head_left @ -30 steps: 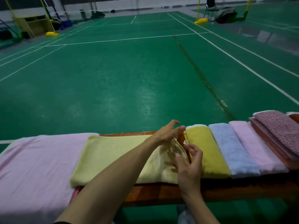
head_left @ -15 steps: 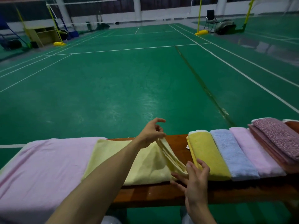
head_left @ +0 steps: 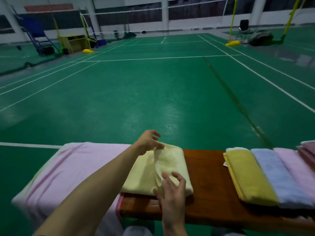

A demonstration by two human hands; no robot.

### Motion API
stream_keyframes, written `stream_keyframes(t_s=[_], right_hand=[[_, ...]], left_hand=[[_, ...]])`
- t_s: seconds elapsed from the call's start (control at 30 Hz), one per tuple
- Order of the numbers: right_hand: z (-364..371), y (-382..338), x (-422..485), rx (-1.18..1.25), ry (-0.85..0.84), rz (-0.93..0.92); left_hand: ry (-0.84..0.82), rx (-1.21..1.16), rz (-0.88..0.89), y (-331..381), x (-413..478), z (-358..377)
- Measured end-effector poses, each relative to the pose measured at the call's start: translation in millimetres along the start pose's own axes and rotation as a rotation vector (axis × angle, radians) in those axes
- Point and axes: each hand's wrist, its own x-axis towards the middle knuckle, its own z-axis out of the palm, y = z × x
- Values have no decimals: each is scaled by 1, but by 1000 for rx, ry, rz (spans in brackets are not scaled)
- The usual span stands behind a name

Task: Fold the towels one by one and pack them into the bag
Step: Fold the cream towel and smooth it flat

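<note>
A pale yellow towel (head_left: 172, 166) lies on the wooden bench (head_left: 206, 176), its right end folded over leftward. My left hand (head_left: 149, 142) pinches the folded edge at the towel's far corner. My right hand (head_left: 172, 189) rests at the near edge with curled fingers on the fold. To the right lie folded towels: a darker yellow towel (head_left: 247, 174), a light blue towel (head_left: 279, 178) and a pink towel (head_left: 300, 169). No bag is in view.
A large pink cloth (head_left: 68, 174) covers the bench's left part under the pale yellow towel. Mauve folded towels (head_left: 308, 150) sit at the far right edge. Beyond the bench stretches a green court floor (head_left: 136, 92). Bare bench wood shows between the towels.
Both hands have carried the pale yellow towel's right end leftward over itself, so it now lies shorter. More bare bench shows between it and the darker yellow towel.
</note>
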Motion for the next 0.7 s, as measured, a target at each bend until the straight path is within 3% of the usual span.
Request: stream_keyframes(t_s=[0.47, 0.7], right_hand=[[103, 53, -10, -52, -105, 159], [86, 38, 2, -81, -200, 204]], left_hand=[[154, 196, -9, -65, 8, -76], [144, 588, 174, -76, 13, -79]])
